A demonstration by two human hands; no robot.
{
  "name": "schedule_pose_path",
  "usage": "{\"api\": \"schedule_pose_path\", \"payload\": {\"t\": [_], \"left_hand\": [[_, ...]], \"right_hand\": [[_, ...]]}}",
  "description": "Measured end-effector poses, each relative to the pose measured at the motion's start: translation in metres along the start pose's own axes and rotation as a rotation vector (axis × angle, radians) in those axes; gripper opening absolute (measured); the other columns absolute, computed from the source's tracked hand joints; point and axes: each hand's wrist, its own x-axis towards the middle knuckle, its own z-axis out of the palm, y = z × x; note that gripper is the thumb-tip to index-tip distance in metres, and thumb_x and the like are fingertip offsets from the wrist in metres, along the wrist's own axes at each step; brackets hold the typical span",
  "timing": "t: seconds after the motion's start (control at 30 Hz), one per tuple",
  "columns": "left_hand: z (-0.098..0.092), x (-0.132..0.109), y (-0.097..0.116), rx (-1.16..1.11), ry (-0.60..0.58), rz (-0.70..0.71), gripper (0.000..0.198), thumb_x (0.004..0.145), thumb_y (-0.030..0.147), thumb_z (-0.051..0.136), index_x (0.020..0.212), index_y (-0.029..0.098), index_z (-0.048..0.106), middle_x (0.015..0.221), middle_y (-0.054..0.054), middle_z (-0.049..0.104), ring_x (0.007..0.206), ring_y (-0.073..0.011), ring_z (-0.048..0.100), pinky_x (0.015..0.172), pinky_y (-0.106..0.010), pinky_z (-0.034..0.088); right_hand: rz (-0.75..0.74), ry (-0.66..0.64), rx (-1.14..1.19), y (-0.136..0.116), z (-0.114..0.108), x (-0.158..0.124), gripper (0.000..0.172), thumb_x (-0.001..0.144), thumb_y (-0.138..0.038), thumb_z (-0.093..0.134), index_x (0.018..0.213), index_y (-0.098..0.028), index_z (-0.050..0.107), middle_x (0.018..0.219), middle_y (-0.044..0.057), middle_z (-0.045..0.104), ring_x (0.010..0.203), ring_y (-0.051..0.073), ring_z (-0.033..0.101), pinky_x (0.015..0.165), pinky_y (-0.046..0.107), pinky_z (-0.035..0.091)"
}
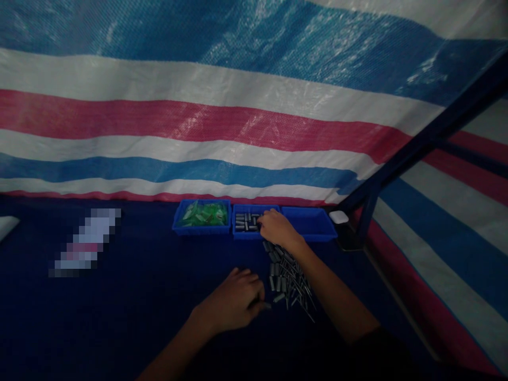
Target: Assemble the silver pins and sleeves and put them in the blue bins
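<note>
My left hand (pixel 238 299) is low over the dark blue table, fingers curled. A small grey piece (pixel 266 306) sticks out from between its thumb and fingers; its full shape is hidden. My right hand (pixel 277 227) reaches over the right side of the middle blue bin (pixel 254 236), fingers bent down among short grey cylinders (pixel 246 222). Whatever those fingertips grip is hidden. Under my right forearm lies a heap of thin metal rods with grey cylindrical ends (pixel 288 272), just right of my left hand.
A left blue bin (pixel 201 231) holds green items in clear plastic bags (pixel 204 213). The right blue bin (pixel 311 225) stands beside the middle one. Past it are a white object (pixel 338 217) and a dark flat object (pixel 349 241). Striped sheeting (pixel 198 116) hangs behind the table; a dark frame (pixel 420 135) slants at right.
</note>
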Motion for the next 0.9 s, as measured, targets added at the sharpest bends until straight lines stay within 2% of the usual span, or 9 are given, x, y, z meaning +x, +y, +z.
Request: {"api": "schedule_pose_path", "payload": {"t": [0.07, 0.17, 0.33, 0.4, 0.53, 0.6, 0.73, 0.9], "left_hand": [[0.0, 0.0, 0.0, 0.003, 0.002, -0.002, 0.014, 0.082, 0.032, 0.049, 0.08, 0.02, 0.055, 0.086, -0.002, 0.057, 0.091, -0.0204, 0.051, 0.088, -0.043, 0.033], [-0.001, 0.0, 0.001, 0.004, -0.006, -0.003, 0.014, 0.082, 0.033, 0.049, 0.08, 0.02, 0.055, 0.086, -0.002, 0.058, 0.091, -0.0208, 0.051, 0.087, -0.043, 0.034], [-0.001, 0.0, -0.001, -0.001, -0.003, 0.009, 0.015, 0.083, 0.033, 0.048, 0.081, 0.02, 0.056, 0.087, -0.001, 0.058, 0.091, -0.0199, 0.052, 0.088, -0.041, 0.034], [0.0, 0.0, -0.002, 0.009, 0.004, 0.012, 0.014, 0.083, 0.032, 0.048, 0.08, 0.02, 0.056, 0.086, -0.001, 0.058, 0.09, -0.0195, 0.052, 0.088, -0.04, 0.034], [0.0, 0.001, -0.002, 0.025, 0.016, 0.01, 0.013, 0.082, 0.031, 0.049, 0.08, 0.02, 0.056, 0.086, -0.002, 0.058, 0.09, -0.0193, 0.052, 0.089, -0.039, 0.033], [0.001, 0.001, -0.003, 0.027, 0.014, 0.016, 0.013, 0.082, 0.031, 0.049, 0.08, 0.02, 0.056, 0.086, -0.002, 0.058, 0.09, -0.0192, 0.052, 0.088, -0.038, 0.034], [0.002, 0.001, -0.004, 0.027, 0.021, 0.026, 0.012, 0.082, 0.031, 0.049, 0.08, 0.02, 0.055, 0.085, -0.001, 0.059, 0.089, -0.0192, 0.053, 0.085, -0.037, 0.035], [0.002, 0.001, -0.003, 0.031, 0.035, 0.009, 0.011, 0.081, 0.029, 0.05, 0.08, 0.02, 0.055, 0.086, -0.001, 0.058, 0.089, -0.0194, 0.053, 0.085, -0.038, 0.035]], "right_hand": [[-0.054, -0.061, -0.016, 0.0, 0.0, 0.002, 0.033, 0.075, -0.012, 0.039, 0.091, -0.012, 0.068, 0.094, 0.013, 0.063, 0.091, 0.021, 0.054, 0.084, 0.03, 0.036], [-0.089, -0.075, -0.025, 0.0, 0.0, 0.006, 0.033, 0.076, -0.012, 0.039, 0.093, -0.012, 0.068, 0.093, 0.013, 0.063, 0.089, 0.02, 0.054, 0.084, 0.03, 0.035], [0.027, 0.065, 0.009, 0.003, 0.003, -0.001, 0.032, 0.08, -0.013, 0.038, 0.096, -0.01, 0.066, 0.097, 0.014, 0.059, 0.097, 0.021, 0.048, 0.089, 0.03, 0.031], [0.037, 0.082, 0.025, 0.003, 0.003, -0.004, 0.033, 0.081, -0.014, 0.038, 0.098, -0.012, 0.065, 0.098, 0.014, 0.057, 0.098, 0.022, 0.046, 0.09, 0.03, 0.031], [-0.089, 0.022, 0.088, 0.001, -0.001, -0.001, 0.037, 0.081, -0.014, 0.04, 0.11, -0.019, 0.062, 0.101, 0.01, 0.056, 0.095, 0.018, 0.048, 0.088, 0.028, 0.032], [-0.126, -0.008, 0.075, 0.002, -0.004, 0.003, 0.034, 0.08, -0.013, 0.04, 0.104, -0.018, 0.065, 0.097, 0.01, 0.058, 0.093, 0.018, 0.049, 0.086, 0.027, 0.034], [-0.058, 0.02, -0.043, 0.007, -0.004, 0.009, 0.029, 0.082, -0.021, 0.043, 0.088, -0.009, 0.068, 0.096, 0.015, 0.06, 0.096, 0.022, 0.05, 0.088, 0.03, 0.035], [-0.018, 0.053, -0.117, 0.011, 0.0, 0.013, 0.03, 0.08, -0.029, 0.051, 0.093, -0.007, 0.066, 0.102, 0.017, 0.059, 0.101, 0.025, 0.049, 0.087, 0.034, 0.039]]}}
